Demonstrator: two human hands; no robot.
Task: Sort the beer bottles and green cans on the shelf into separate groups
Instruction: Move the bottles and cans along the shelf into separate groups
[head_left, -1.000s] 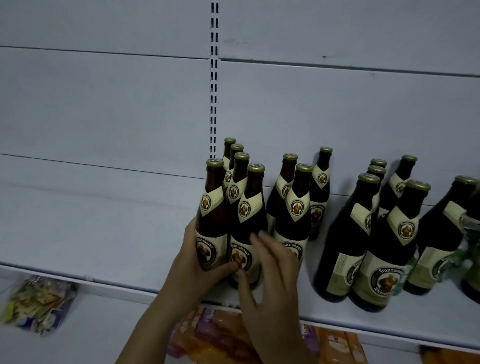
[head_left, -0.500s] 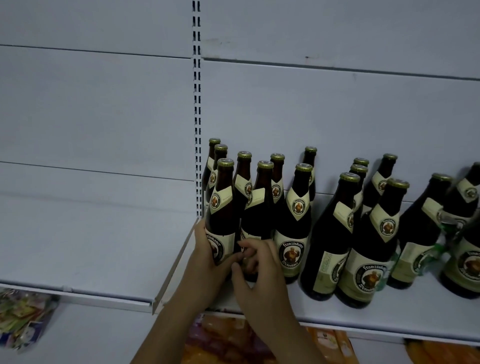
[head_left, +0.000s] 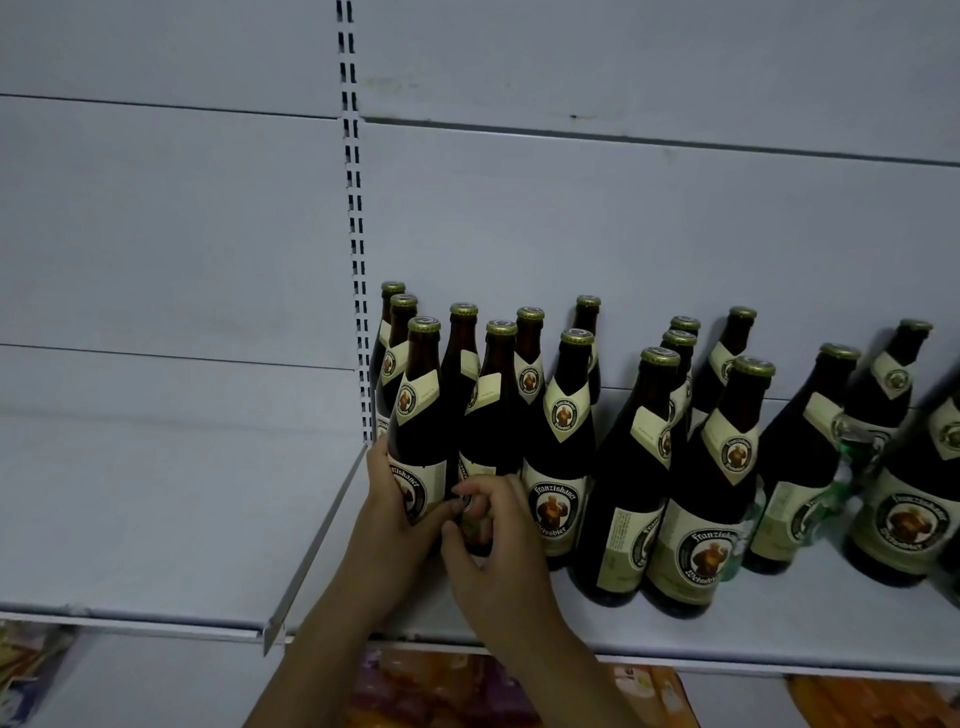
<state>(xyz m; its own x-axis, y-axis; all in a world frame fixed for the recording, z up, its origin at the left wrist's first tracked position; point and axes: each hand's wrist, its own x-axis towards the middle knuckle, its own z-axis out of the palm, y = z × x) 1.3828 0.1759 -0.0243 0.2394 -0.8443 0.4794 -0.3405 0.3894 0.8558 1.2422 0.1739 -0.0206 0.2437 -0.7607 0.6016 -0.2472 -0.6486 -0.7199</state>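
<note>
Beer bottles (head_left: 719, 467) stand bunched on the white shelf (head_left: 779, 629). The left hand (head_left: 387, 525) wraps round the front-left bottle (head_left: 418, 431) at its label; the right hand (head_left: 498, 556) curls its fingers round the lower body of the next bottle (head_left: 493, 415). All are dark brown glass with gold caps and cream labels reading "Franziskaner Weissbier" around a monk's picture.

Dim light falls on a pale grey panelled back wall (head_left: 182, 234) split by a slotted upright (head_left: 355, 208), with two white shelves (head_left: 156, 519) meeting below it and colourful packets (head_left: 441, 691) on the level underneath.
</note>
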